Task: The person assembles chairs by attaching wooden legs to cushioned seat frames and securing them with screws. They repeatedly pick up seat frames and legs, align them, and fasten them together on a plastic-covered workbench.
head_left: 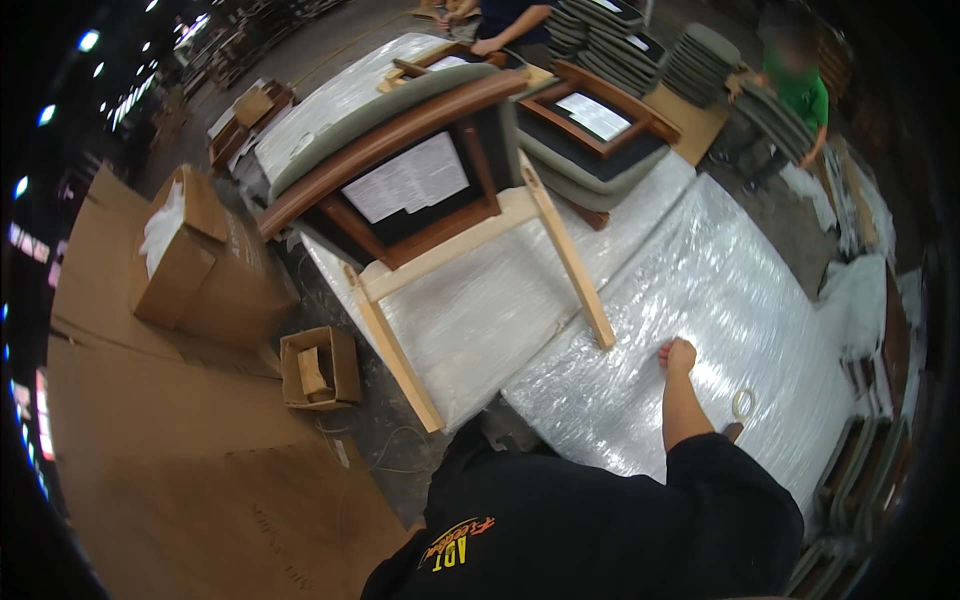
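My right hand (681, 355) is closed, fingers curled in, over a table top wrapped in clear plastic film (740, 290). What it holds, if anything, is hidden. A roll of tape (743, 403) lies on the film beside my right forearm. Of my left side only a small patch of skin shows at the edge of my black shirt; the fingers are hidden. In front of me an upturned chair seat and frame (440, 225) rests on the wrapped surface. It has a brown wooden rail, grey upholstery, a white paper label (405, 178) and two pale wooden legs pointing toward me.
Another upholstered wooden chair part (600, 130) lies behind. Cardboard boxes (215, 265) and a small open carton (320, 368) stand at left by cardboard sheets (180, 430). Stacked grey cushions (700, 65) are at the back. A person in green (805, 100) carries cushions; another works at the far table.
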A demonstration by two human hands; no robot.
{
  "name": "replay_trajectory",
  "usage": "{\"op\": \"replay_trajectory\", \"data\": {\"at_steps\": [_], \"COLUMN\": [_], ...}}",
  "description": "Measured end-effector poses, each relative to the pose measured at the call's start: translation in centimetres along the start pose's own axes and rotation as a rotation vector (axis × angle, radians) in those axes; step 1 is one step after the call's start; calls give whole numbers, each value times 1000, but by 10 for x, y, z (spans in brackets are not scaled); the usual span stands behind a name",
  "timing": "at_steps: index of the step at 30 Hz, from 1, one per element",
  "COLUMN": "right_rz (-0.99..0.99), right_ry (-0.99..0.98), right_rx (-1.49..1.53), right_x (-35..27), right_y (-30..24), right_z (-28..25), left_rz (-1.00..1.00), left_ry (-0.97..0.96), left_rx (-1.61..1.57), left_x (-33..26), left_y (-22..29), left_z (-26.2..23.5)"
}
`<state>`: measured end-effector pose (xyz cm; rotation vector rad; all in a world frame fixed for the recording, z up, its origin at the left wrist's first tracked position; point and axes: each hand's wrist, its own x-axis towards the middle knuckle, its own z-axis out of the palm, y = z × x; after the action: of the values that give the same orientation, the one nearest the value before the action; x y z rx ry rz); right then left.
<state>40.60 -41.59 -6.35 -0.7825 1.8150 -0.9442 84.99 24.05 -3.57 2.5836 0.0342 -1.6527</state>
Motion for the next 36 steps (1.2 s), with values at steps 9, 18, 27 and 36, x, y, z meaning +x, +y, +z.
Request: {"op": "replay_trajectory", "data": {"at_steps": [9,18,27,36], "right_rz": [-94,-154,-79,-18], "right_ry": [-359,-599,-635,-560], "right_rx": [-281,-1294,-1195,-1337], "right_x": [-218,-394,-396,-397], "right_y": [-24,-17,-52,-54], "right_z": [129,396,448,447], "left_rz": [125,958,637,667], "left_ry": [262,988,899,927], "left_rx": [-622,-325,-153,-99], "left_x": [165,263,273,277], "left_y": [84,487,562,561], "left_z": [-198,-484,-491,-487]}}
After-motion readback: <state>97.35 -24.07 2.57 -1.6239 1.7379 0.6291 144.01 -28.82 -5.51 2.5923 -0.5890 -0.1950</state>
